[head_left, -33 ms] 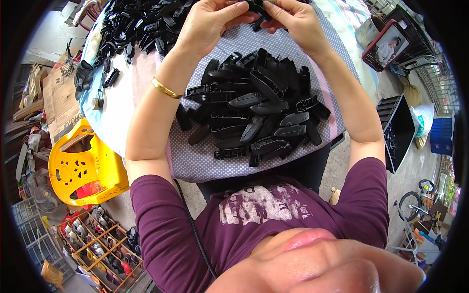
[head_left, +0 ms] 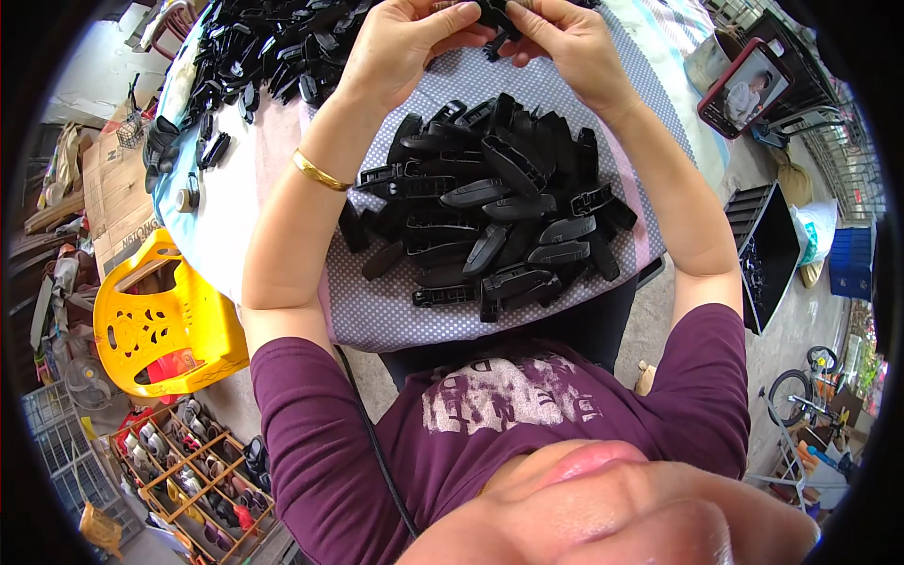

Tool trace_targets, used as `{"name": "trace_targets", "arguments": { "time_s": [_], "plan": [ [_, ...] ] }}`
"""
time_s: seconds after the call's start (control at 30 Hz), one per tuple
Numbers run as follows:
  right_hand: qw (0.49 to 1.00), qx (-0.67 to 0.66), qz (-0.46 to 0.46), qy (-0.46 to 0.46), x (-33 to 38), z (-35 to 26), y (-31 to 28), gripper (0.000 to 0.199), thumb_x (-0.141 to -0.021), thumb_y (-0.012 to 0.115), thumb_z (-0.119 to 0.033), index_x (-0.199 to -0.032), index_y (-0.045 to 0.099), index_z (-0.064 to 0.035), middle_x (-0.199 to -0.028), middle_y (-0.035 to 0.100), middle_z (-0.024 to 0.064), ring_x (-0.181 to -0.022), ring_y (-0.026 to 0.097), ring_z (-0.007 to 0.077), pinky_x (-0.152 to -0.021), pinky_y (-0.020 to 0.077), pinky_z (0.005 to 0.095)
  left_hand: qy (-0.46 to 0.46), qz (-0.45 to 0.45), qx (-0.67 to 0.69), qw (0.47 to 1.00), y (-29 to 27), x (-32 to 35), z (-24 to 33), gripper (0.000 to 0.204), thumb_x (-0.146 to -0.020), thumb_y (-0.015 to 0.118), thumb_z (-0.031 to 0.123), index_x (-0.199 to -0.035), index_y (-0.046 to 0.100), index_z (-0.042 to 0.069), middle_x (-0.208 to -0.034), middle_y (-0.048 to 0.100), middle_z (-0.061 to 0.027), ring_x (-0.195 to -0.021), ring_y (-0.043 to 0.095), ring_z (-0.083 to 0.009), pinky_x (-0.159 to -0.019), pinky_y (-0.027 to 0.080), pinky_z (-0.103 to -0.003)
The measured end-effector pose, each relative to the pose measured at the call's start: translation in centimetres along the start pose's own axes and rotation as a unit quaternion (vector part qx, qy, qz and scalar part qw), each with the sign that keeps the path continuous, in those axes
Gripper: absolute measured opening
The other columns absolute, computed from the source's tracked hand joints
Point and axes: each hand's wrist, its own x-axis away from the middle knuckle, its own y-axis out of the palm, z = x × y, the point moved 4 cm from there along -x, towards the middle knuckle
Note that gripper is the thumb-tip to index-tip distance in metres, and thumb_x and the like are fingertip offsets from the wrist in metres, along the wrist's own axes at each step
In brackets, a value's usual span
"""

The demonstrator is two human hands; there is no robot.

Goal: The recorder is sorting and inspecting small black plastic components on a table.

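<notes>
Beyond the pile [head_left: 485,212], handling was underway, a black part [head_left: 495,13] being pinched by the left grip [head_left: 400,42] and right grip [head_left: 574,42]; steadiness seemed required next.

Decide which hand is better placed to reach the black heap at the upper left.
Probably the left hand: it is nearer that heap, while the right hand is farther across. Both hands hold a black part at the top edge, so neither looks free.

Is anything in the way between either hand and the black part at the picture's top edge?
Nothing visible is: the left hand and right hand both have fingers on the black part. The pile of black pieces lies nearer the person's body, not between them.
</notes>
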Motion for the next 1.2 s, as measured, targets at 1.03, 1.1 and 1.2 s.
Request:
{"name": "trace_targets", "arguments": {
  "time_s": [1.03,1.1,1.2],
  "plan": [
    [0.914,0.335,-0.051,-0.222,0.4,-3.0,1.3,0.018,-0.095,0.073,-0.015,-0.097,0.074,0.0027,-0.079,0.073,0.0053,-0.070,0.066,0.0112,-0.063,0.0508,0.0298,0.031,-0.018,-0.060,0.998,0.0,0.9,1.8,0.025,-0.098,0.069,0.012,-0.118,0.073,-0.002,-0.098,0.076,-0.0100,-0.070,0.065,-0.0137,-0.066,0.053,-0.026],
    [0.944,0.055,-0.243,-0.216,-0.9,-3.8,-1.0,0.020,-0.095,0.071,-0.016,-0.106,0.074,0.0010,-0.085,0.076,0.0127,-0.073,0.070,0.0158,-0.067,0.0540,0.0315,0.093,-0.142,-0.336,0.926,-0.4,1.4,2.8,0.029,-0.099,0.068,0.010,-0.127,0.073,0.008,-0.103,0.076,-0.0068,-0.087,0.067,-0.0111,-0.081,0.055,-0.026],
    [0.976,-0.088,-0.138,-0.145,-4.0,0.9,-9.4,0.029,-0.093,0.072,-0.021,-0.114,0.073,-0.0013,-0.092,0.075,0.0173,-0.078,0.073,0.0208,-0.072,0.0559,0.0333,0.069,-0.284,-0.376,0.879,6.3,4.0,3.8,0.041,-0.092,0.077,0.022,-0.130,0.071,0.007,-0.099,0.077,-0.0106,-0.085,0.070,-0.0128,-0.084,0.056,-0.028]
  ]
}}
